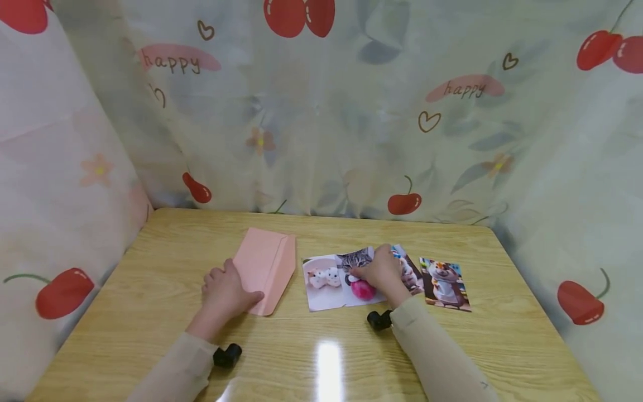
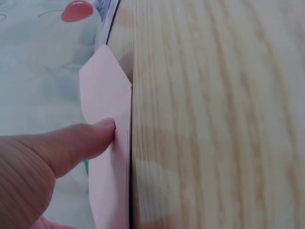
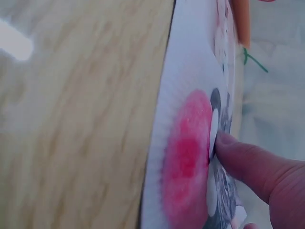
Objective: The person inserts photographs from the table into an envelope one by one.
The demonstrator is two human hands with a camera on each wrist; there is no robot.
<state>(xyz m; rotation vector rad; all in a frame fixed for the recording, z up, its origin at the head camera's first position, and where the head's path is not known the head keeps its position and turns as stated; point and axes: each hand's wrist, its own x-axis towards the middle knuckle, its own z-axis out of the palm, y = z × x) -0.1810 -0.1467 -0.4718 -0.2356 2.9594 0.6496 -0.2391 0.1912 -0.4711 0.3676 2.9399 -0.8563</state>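
Observation:
My left hand (image 1: 226, 293) rests over the lower left side of a pink envelope (image 1: 261, 257), which lies on the table with its flap to the right. The straight thumb (image 2: 90, 140) presses near the flap's fold; the other fingers spread at the left edge. My right hand (image 1: 382, 273) pinches a photo card of a tabby cat with a pink ball (image 1: 363, 290). Its thumb (image 3: 238, 148) is on the picture, and the curled fingers are mostly hidden. Left of that card, a photo card of white hamsters (image 1: 324, 276) lies partly beneath it.
Another photo card (image 1: 409, 273) shows partly behind my right hand. At the far right lies a hamster photo card (image 1: 444, 285). A patterned curtain (image 1: 321, 139) encloses the wooden table (image 1: 171, 245) at its back and sides. A black wrist camera (image 1: 228, 355) sits at my left cuff.

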